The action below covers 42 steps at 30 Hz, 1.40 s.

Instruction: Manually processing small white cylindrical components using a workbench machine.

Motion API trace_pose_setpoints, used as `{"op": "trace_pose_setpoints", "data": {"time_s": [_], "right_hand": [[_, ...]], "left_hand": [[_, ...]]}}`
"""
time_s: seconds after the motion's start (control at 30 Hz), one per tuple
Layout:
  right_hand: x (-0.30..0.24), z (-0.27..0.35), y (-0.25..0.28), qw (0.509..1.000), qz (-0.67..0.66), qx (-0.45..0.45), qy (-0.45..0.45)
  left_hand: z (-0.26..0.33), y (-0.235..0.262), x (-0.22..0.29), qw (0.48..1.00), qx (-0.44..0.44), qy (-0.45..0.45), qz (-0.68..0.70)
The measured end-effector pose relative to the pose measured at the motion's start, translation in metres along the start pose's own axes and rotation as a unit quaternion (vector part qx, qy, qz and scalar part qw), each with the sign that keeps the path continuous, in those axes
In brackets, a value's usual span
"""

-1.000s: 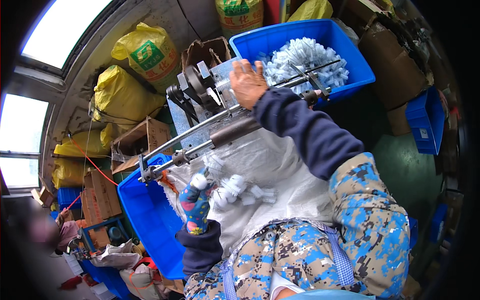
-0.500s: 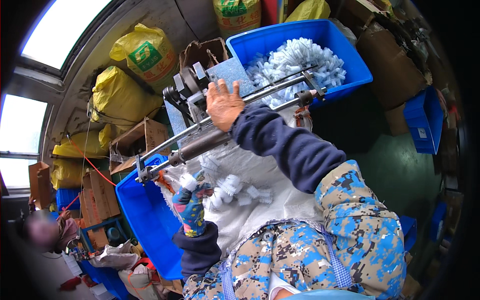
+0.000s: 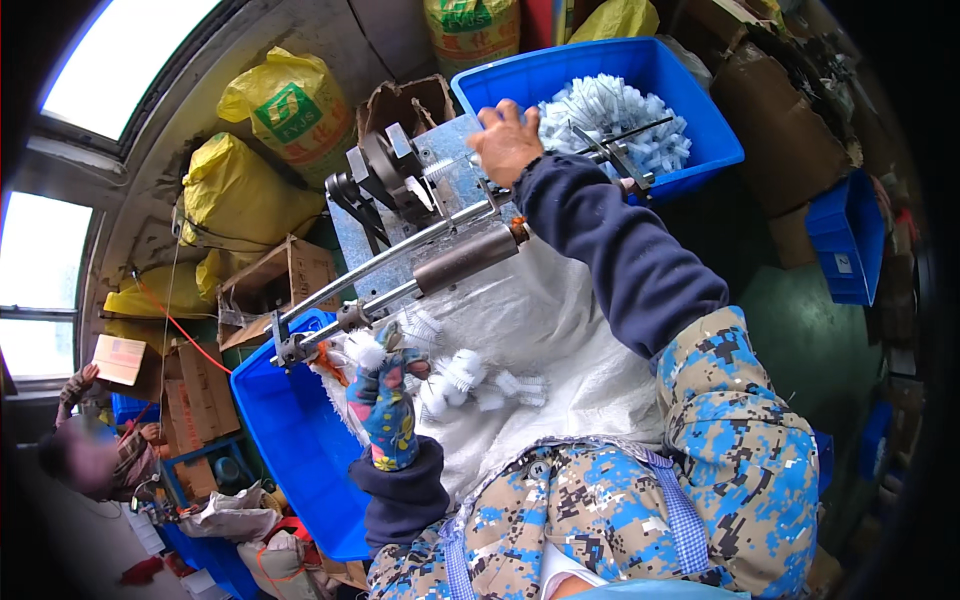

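Observation:
My left hand [image 3: 385, 405], in a blue patterned glove, is closed around a white bristle brush [image 3: 364, 349] above the white sheet on my lap. Several more white brushes [image 3: 460, 370] lie beside it. My bare right hand [image 3: 508, 142] is raised over the far side of the bench machine, its fingers apart and slightly bent. Left of it, a small white brush [image 3: 437, 169] sits at the machine's dark round head [image 3: 390, 165]. A dark cylinder [image 3: 465, 260] rides on the metal rails below my right wrist. I cannot see the right palm.
A blue bin [image 3: 715, 160] full of pale brush pieces [image 3: 610, 115] stands at the back right. Another blue bin [image 3: 290, 440] is left of my lap. Yellow sacks [image 3: 240, 190] and cardboard boxes line the wall. At far left, a person holds a carton [image 3: 118, 360].
My right hand has moved right and away from the machine's head, where a brush now shows. The cylinder has shifted right along its rail. My left hand has barely moved. The person has lifted a carton.

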State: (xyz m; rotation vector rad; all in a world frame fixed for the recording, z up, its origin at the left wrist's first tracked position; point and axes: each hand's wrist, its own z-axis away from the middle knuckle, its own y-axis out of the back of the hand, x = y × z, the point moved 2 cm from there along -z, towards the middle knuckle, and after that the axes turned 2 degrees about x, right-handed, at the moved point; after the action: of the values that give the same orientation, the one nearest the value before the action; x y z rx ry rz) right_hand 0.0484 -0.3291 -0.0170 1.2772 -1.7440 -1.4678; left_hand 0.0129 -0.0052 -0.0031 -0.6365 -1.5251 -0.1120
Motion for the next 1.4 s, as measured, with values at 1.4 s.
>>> {"op": "trace_pose_setpoints", "data": {"time_s": [1.4], "right_hand": [[-0.046, 0.006, -0.003, 0.995, 0.027, -0.030, 0.089]], "left_hand": [[0.008, 0.031, 0.007, 0.977, -0.097, 0.182, -0.056]]}}
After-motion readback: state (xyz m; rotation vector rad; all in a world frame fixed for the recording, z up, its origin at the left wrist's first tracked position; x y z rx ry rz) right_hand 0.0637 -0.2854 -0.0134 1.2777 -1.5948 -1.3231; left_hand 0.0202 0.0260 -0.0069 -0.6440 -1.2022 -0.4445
